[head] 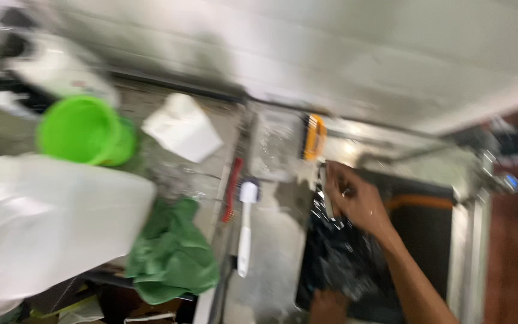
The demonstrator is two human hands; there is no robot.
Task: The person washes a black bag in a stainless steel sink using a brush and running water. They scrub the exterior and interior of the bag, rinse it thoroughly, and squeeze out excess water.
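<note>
Hand (350,198) half-closed, fingers gripping black bag (337,252) rim.

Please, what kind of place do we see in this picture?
Probably a kitchen washing area, though the picture is blurred: a wet metal counter with a white brush, a green cloth, and a hand over a dark basin.

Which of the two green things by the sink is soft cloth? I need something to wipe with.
The crumpled dark green cloth lying low beside the white brush; the other, bright green bucket, is rigid plastic, farther up.
</note>
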